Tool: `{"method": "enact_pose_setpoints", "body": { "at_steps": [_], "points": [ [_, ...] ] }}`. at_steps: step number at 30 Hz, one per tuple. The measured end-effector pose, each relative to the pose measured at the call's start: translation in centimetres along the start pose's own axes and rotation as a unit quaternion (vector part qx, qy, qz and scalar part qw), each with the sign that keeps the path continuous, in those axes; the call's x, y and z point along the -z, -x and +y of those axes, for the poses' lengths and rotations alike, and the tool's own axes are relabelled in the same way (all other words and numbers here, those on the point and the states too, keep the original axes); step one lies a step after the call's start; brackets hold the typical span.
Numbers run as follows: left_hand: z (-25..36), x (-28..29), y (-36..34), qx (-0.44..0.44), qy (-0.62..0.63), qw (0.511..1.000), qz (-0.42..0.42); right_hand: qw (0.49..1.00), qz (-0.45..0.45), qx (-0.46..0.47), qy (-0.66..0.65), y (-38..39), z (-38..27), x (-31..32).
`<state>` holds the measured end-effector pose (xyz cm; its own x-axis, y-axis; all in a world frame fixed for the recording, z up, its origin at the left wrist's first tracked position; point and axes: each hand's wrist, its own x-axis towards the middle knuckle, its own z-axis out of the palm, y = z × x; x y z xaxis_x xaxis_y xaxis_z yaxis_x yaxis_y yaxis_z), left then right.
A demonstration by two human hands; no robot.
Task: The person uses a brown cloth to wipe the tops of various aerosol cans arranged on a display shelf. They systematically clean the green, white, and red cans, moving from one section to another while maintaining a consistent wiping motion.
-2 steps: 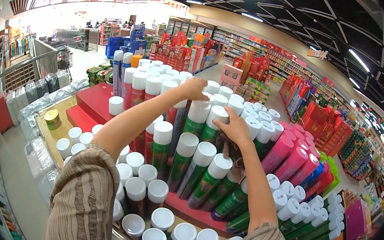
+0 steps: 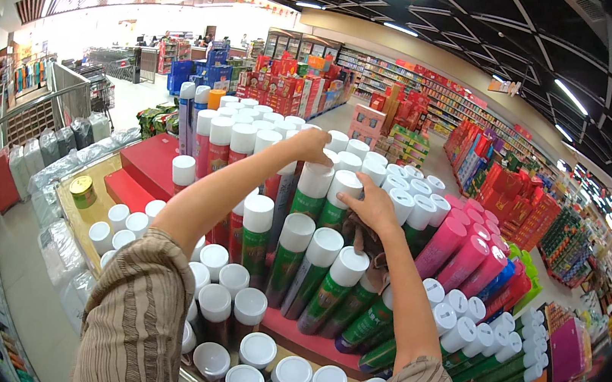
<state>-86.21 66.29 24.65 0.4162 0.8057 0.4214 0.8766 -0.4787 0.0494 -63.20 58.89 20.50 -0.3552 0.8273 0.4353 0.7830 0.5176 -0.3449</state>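
Cans [image 2: 348, 266], white-capped, crowd frame centre; our left forearm [image 2: 236, 184] blocks red ones [image 2: 219, 153] behind.
Our left hand [image 2: 310, 146] curls at a green can [image 2: 313, 186], grip unclear to us; our right hand [image 2: 371, 205], fingers spread, meets a neighbouring can [image 2: 344, 188], scarcely moved since the earlier frame. Print marks caps [image 2: 446, 316] lower right.

Premises: supermarket | Evidence: white-capped cans [image 2: 258, 216] are standing massed | beyond cans, stocked shelves [image 2: 381, 75] are lining the wall [image 2: 371, 36], red boxes [image 2: 281, 96] are forming stacks | left beyond cans, shopping carts [image 2: 102, 94] are standing
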Motion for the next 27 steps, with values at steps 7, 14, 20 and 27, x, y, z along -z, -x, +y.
{"method": "enact_pose_setpoints", "body": {
  "at_steps": [7, 14, 20, 27],
  "points": [
    [2.1, -0.3, -4.7, 0.162, 0.037, 0.967, -0.193, 1.0, 0.008, -0.003, -0.004, 0.3, 0.4, 0.2],
    [1.3, -0.1, -4.4, 0.215, 0.073, 0.957, -0.178, 1.0, 0.007, -0.011, -0.008, 0.5, 0.0, 0.4],
    [0.6, -0.3, -4.0, 0.185, 0.039, 0.981, -0.042, 0.999, -0.016, -0.03, -0.023, 0.2, -0.1, 0.4],
    [0.1, -2.0, -4.4, 0.185, 0.035, 0.982, -0.003, 0.999, 0.001, -0.016, -0.027, 0.4, -0.1, 0.3]
  ]
}}
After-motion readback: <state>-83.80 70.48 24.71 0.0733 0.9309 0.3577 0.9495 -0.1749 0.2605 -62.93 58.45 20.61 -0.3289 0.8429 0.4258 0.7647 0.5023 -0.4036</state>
